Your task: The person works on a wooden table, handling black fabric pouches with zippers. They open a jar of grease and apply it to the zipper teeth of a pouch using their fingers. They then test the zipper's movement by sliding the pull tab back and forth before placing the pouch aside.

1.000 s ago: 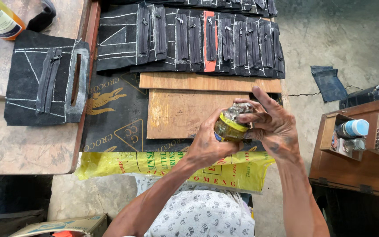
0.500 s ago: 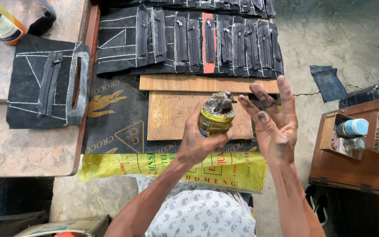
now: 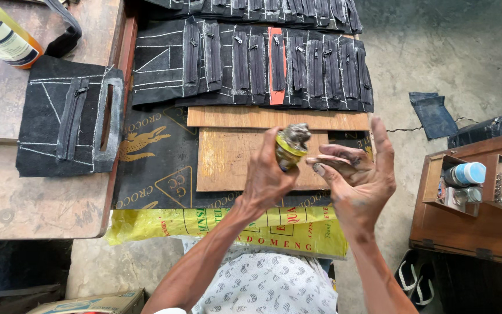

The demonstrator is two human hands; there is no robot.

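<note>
Your left hand (image 3: 265, 180) was wrapped tight around a small yellow tin can with a gunky grey top (image 3: 290, 146), holding it upright in the air above the flat brown wooden board (image 3: 228, 168). Your right hand (image 3: 358, 174) was open, fingers spread and empty, just beside the can on its right, with dirty fingertips (image 3: 319, 168) pointing at it.

Grimy metal tin (image 3: 290, 148) above matt wooden boards (image 3: 228, 168), black suede-like cloth panels (image 3: 65, 125).

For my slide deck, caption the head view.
Left hand grips a grimy yellow tin; smeared right hand open beside it.
</note>
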